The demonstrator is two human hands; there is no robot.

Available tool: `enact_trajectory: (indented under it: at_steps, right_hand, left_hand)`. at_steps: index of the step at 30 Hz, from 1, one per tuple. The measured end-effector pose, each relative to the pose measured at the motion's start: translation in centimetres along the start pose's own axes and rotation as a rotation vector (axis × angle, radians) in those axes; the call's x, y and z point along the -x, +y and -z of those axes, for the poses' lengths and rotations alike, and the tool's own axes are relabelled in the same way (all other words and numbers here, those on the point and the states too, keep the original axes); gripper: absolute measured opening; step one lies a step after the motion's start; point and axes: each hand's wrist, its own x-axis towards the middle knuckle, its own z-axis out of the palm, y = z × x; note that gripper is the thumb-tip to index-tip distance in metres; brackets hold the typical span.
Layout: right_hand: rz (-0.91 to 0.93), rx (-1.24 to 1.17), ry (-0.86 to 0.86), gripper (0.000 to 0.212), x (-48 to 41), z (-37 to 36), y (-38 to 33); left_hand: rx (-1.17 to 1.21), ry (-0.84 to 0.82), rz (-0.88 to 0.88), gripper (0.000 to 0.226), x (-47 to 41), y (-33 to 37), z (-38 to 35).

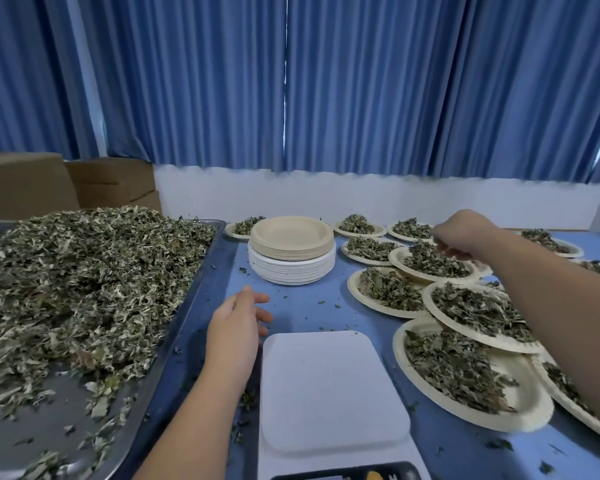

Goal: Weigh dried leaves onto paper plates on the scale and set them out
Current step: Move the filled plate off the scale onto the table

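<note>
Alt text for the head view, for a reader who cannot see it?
A person's right hand, fingers curled, reaches over a leaf-filled paper plate among many set out on the blue table, while the left hand hovers open beside the empty scale. A metal tray heaped with dried leaves lies left; a stack of paper plates stands beyond the scale.

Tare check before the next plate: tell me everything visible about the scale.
The scale is white, plastic by the look, with a rounded-square platform that bears no plate and no leaves. A dark display strip at its near edge is cut off by the frame. It sits flat on the blue table. The left hand is by its far left corner; contact cannot be told.
</note>
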Motion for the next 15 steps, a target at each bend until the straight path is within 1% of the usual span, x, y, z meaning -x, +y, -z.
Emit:
enact_trajectory:
  at_steps: [3, 6, 8, 11, 13, 15]
  right_hand:
    - [0.234, 0.028, -0.033, 0.03, 2.1, -2.6, -4.4]
    - [0.453, 0.039, -0.122, 0.021, 3.9, -5.6, -8.9]
    - [0.553, 0.089, -0.182, 0.026, 4.8, -7.6, -11.4]
    - [0.621, 0.289, -0.241, 0.037, 5.6, -10.5, -13.8]
    - [0.616, 0.385, -0.279, 0.036, 5.8, -12.5, -14.5]
    - [0.62, 0.437, -0.261, 0.031, 5.8, -13.9, -14.8]
  left_hand:
    - [0.01, 0.0, 0.001, 0.037, 0.1, 0.2, 0.0]
    - [0.02, -0.007, 0.015, 0.037, 0.1, 0.3, 0.1]
    - [0.044, -0.016, 0.034, 0.036, 0.2, 0.3, 0.0]
    - [0.073, -0.017, 0.048, 0.035, 0.2, 0.3, 0.0]
    - [0.073, -0.019, 0.05, 0.033, 0.2, 0.3, 0.1]
    - [0.074, -0.022, 0.051, 0.031, 0.2, 0.2, 0.2]
